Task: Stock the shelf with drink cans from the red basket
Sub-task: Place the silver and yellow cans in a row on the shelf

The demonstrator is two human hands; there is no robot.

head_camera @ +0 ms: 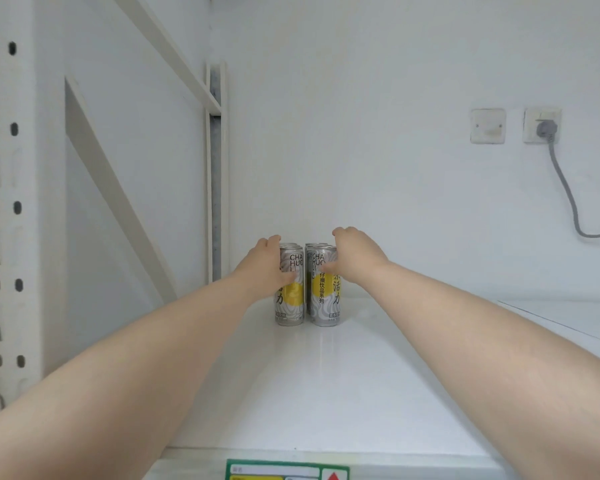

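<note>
Label strip (284, 471) on the shelf's front lip is closest, then both forearms running straight back along the shelf (326, 393).

- Left hand (264, 263): fingers (272, 241) wrapped round the outer side of the left can (291, 306), thumb across its front. Gripping.
- Right hand (355, 252): curled over the top and outer side of the right can (324, 303), thumb on the front. Gripping too.
- Both cans upright, long axis vertical, bases on the shelf, narrow gap between them. More can tops show right behind each, so two rows running front to back, deep and left of centre.
- Each hand is on its own can from the outside, so neither is nearer. My read: placing step, cans look seated, and letting go means opening outward and pulling straight back toward the camera.
- Risk: a thumb dragging a tall, narrow can forward and tipping it.
- Red basket not in view.

Around: slotted post (7, 202) and slanted brace (118, 202) to the left, rear post (215, 168) just behind-left of the cans. Plug and cable (568, 199) on the wall to the right, well apart. Nothing in the pull-back path.
</note>
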